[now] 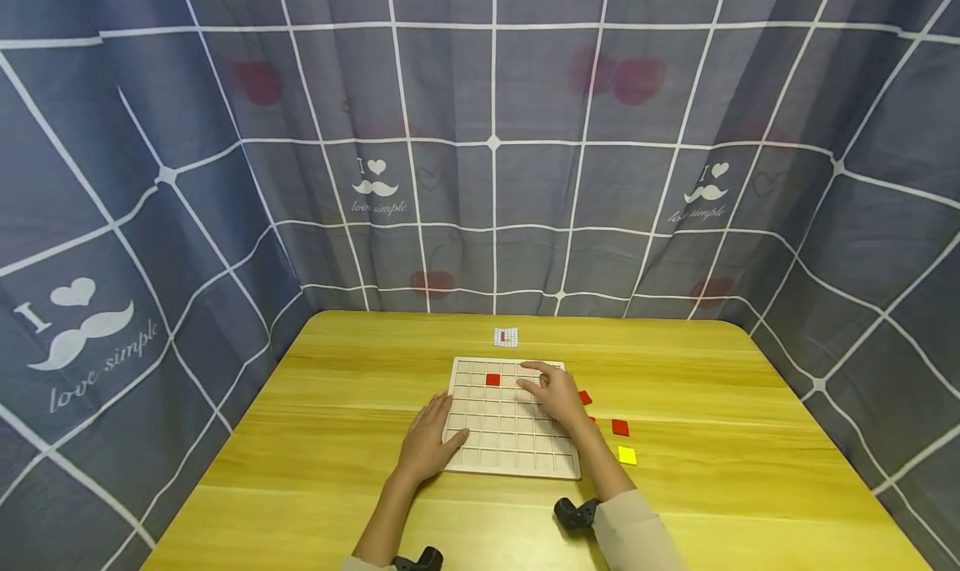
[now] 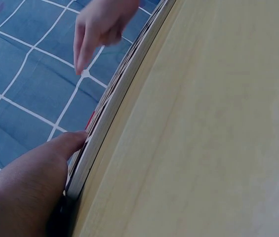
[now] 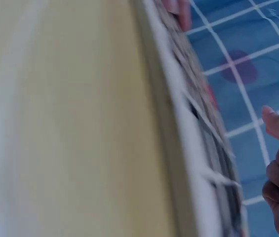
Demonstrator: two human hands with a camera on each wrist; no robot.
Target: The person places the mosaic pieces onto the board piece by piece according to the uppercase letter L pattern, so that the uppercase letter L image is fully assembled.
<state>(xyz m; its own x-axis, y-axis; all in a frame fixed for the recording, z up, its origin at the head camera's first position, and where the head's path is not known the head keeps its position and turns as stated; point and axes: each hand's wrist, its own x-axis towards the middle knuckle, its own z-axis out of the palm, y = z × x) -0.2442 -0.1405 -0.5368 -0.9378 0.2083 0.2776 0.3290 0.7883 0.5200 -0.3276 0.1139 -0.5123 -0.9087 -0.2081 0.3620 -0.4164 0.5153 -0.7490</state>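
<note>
From my feed I see the left hand [image 1: 429, 442] resting at the grid board's [image 1: 498, 440] left edge, fingers extended, thumb over the rim. The right hand [image 1: 558, 398] hovers above the board's upper right, thumb and index parted; I make out nothing between them, though its wrist view is blurred. One red tile [image 1: 492, 380] sits in the board; a yellow tile [image 1: 627, 456] lies on the counter [image 1: 360, 379], right of it.

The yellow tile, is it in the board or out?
Out: the yellow tile lies on the table, to the right of the board, not touching it.
</note>
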